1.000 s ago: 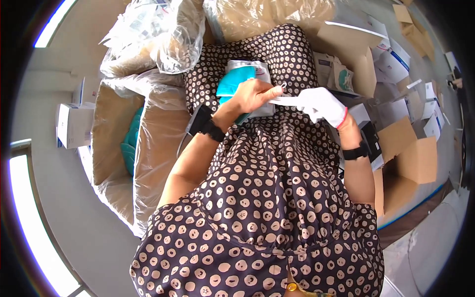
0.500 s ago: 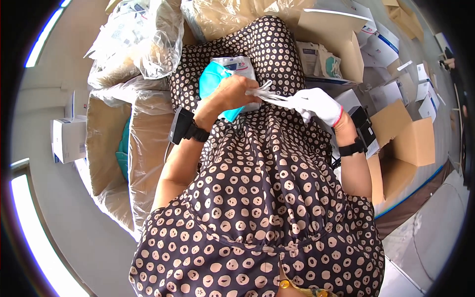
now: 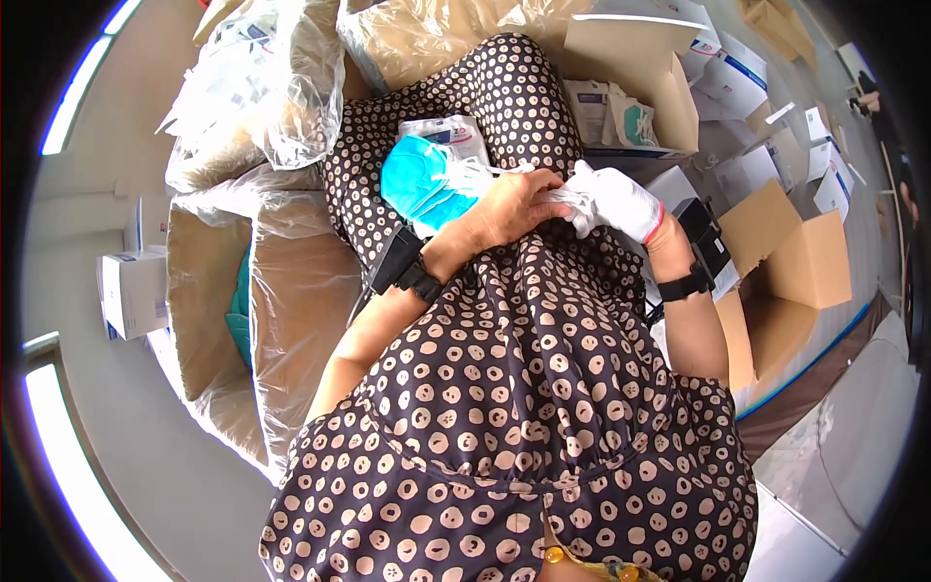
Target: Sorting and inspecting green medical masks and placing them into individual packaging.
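A teal folded face mask [image 3: 423,182] lies in my lap on a white packet [image 3: 464,136]. White straps [image 3: 471,177] run from the mask toward my hands. My bare left hand [image 3: 514,206] is closed, its thumb and fingers pinching the bunched straps to the right of the mask. My right hand [image 3: 616,202], in a white glove with a red cuff edge, is closed on the same bunch, close against my left fingertips. White glove and white straps blend together, so where the strap ends lie is hard to make out.
At left stands a plastic-lined carton [image 3: 208,301] with teal masks inside. A clear bag of packets [image 3: 254,87] rests behind it. An open box [image 3: 630,87] holds packets at the far right. Nearer on the right is an open brown carton [image 3: 786,291]; white boxes [image 3: 732,82] lie beyond.
My left hand has moved right and off the mask, up to my right hand, and the straps stretched between them are now bunched. The mask now shows more fully.
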`<state>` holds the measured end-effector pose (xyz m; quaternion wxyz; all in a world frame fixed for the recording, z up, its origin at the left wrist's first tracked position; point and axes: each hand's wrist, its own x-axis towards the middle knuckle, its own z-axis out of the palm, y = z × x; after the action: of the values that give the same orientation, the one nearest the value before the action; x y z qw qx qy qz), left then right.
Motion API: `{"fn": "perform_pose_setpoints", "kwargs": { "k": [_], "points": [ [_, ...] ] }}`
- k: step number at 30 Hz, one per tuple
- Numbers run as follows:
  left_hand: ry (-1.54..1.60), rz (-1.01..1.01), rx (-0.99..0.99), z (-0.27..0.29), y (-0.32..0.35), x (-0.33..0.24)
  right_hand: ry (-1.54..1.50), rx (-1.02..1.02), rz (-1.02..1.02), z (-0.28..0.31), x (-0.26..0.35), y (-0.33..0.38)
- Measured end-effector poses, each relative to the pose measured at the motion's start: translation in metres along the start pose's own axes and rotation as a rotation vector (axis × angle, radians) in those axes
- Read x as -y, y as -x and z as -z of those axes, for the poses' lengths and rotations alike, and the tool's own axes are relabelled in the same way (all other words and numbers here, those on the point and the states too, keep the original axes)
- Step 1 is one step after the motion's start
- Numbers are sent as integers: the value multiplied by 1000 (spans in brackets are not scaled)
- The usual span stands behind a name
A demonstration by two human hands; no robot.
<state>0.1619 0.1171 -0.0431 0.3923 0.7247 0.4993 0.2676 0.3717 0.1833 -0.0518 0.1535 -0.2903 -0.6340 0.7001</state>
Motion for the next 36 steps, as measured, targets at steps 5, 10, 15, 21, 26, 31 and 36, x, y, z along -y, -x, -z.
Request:
{"fn": "perform_pose_setpoints", "kwargs": {
  "k": [5, 10, 15, 21, 26, 31, 36],
  "points": [
    [21, 72, -1, -1, -2, 4, -12, 8, -247, -11, 23, -2],
    [35, 63, 1, 8, -1, -4, 71, 19, -170, -9, 14, -7],
    [119, 201, -11, 15, 0, 4, 141, -20, -153, -12, 13, -8],
    [205, 257, -15, 27, 5, 2, -151, -290, -114, -10, 9, -4],
    [285, 251, -44, 30, 6, 5, 87, -504, 24, -12, 0, -3],
    [526, 302, -26, 32, 6, 1, 302, -443, 187, -29, 5, -6],
    [510, 268, -4, 31, 7, 0, 445, -423, 236, -33, -5, -17]
  ]
}}
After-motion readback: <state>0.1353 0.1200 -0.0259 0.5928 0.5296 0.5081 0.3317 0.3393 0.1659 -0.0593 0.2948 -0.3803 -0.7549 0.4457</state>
